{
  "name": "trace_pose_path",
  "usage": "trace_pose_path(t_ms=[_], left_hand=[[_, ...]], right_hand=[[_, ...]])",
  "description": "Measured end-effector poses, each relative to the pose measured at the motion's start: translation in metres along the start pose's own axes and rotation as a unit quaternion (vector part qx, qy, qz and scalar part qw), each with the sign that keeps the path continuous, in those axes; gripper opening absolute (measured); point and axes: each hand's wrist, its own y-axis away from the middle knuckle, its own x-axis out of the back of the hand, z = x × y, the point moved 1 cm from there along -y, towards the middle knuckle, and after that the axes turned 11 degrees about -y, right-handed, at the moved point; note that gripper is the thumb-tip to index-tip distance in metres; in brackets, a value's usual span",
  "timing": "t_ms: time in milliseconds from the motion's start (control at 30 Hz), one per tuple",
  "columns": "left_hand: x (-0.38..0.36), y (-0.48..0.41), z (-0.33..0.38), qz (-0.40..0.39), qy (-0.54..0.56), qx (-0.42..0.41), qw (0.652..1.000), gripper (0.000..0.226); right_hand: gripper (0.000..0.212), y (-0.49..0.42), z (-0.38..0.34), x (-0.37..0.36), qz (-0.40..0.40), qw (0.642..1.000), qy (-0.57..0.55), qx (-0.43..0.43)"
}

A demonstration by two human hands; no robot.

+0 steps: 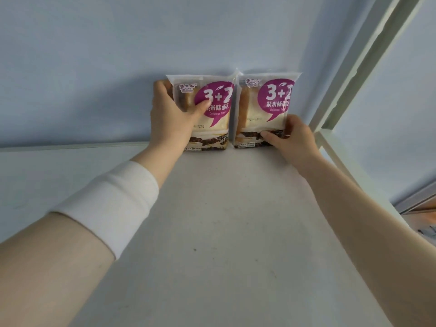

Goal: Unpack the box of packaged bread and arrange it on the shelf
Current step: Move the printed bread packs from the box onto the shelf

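L hand (169, 114) grips left bread pack (212, 109): thumb on front, fingers curled round its left edge. R hand (295, 140) holds right bread pack (262, 107) low at its right edge, thumb on front. Packs upright, side by side at shelf (212, 220) back edge, vs wall (118, 55). Frame post (354, 74) near, right of R fingers; shelf runs wide left of L fingers.

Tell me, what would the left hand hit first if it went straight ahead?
The left hand grips the left pack; straight on, the pack would meet the blue wall just behind, though depth is unclear.
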Motion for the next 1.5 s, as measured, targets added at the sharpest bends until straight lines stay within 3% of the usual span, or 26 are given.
trace_pose_path(t_ms=[100, 167, 300, 367, 433, 500, 733, 900, 1067, 1233, 1500], left_hand=[[0.003, 0.004, 0.001, 0.018, -0.032, 0.005, 0.999, 0.069], [0.014, 0.01, 0.003, 0.03, -0.057, -0.012, 0.998, 0.072], [0.05, 0.045, 0.011, 0.005, -0.209, -0.156, 0.965, 0.065], [0.067, 0.078, 0.018, -0.073, -0.331, -0.266, 0.903, 0.061], [0.082, 0.116, 0.027, -0.135, -0.432, -0.364, 0.814, 0.058], [0.098, 0.154, 0.039, -0.173, -0.476, -0.406, 0.761, 0.053], [0.141, 0.295, 0.109, -0.281, -0.464, -0.448, 0.711, 0.048], [0.131, 0.435, 0.14, -0.327, -0.403, -0.508, 0.688, 0.047], [0.08, 0.598, 0.152, -0.447, -0.37, -0.516, 0.63, 0.051], [0.017, 0.727, 0.138, -0.505, -0.357, -0.541, 0.57, 0.044], [-0.135, 0.862, 0.099, -0.615, -0.353, -0.507, 0.49, 0.047]], right_hand=[[0.073, 0.012, -0.011, 0.001, 0.015, 1.0, 0.012, -0.018], [0.076, 0.028, -0.021, 0.005, 0.036, 0.997, 0.069, -0.007], [0.069, 0.093, -0.044, 0.015, 0.04, 0.954, 0.295, 0.043], [0.064, 0.135, -0.056, 0.018, 0.041, 0.925, 0.373, 0.06], [0.059, 0.179, -0.065, 0.023, 0.039, 0.906, 0.418, 0.05], [0.054, 0.224, -0.071, 0.03, 0.034, 0.894, 0.446, 0.028], [0.05, 0.389, -0.084, 0.088, 0.052, 0.884, 0.463, -0.037], [0.046, 0.519, -0.047, 0.165, 0.072, 0.883, 0.451, -0.11], [0.037, 0.667, 0.043, 0.256, 0.113, 0.849, 0.429, -0.286], [0.031, 0.783, 0.135, 0.315, 0.125, 0.792, 0.399, -0.445], [0.034, 0.835, 0.289, 0.354, 0.123, 0.76, 0.269, -0.579]])
